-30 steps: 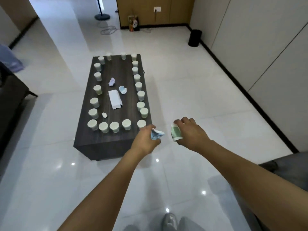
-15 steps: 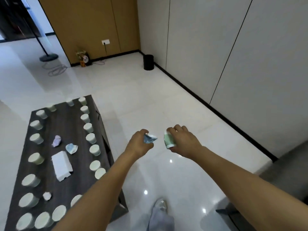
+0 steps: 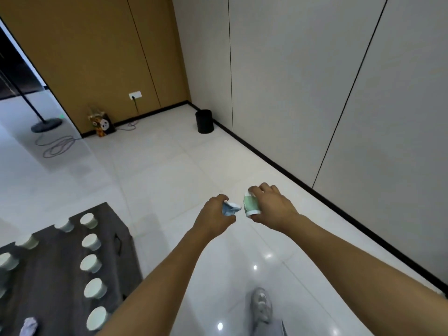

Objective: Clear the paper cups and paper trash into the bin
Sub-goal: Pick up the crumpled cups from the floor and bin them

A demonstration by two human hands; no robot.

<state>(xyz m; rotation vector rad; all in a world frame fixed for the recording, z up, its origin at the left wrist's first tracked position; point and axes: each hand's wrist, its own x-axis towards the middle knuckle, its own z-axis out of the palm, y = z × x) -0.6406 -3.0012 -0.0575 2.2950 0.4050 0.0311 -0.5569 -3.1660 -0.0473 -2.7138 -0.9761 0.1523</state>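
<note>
1. The dark table is cut off by the left and bottom edges at lower left.
2. The left hand hides most of the crumpled paper.
3. The right hand covers part of the paper cup.
4. The shoe near the bottom edge is blurred.

A glossy white tiled floor fills most of the view. A dark wood table sits at lower left. Tan wood wall panels with a white outlet meet pale grey wall panels at the far corner. Below the outlet stands a small patterned bag. A black floor-stand base and a looped cable lie at left. A grey shoe shows at the bottom.
</note>
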